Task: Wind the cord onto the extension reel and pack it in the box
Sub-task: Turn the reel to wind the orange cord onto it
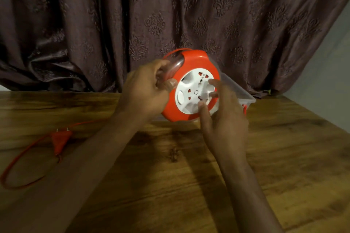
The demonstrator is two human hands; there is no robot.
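Orange reel point(191, 85) in left hand point(145, 92), right hand point(221, 117) fingertips on its white hub (cord point(22, 159) loose on table point(284, 157)).

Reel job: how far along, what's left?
Done: little that shows. In hand: the left hand grips the orange reel above the table, while the right hand has its fingers on the white socket face. Left: the cord and plug lie loose on the table; the clear box behind holds no reel.
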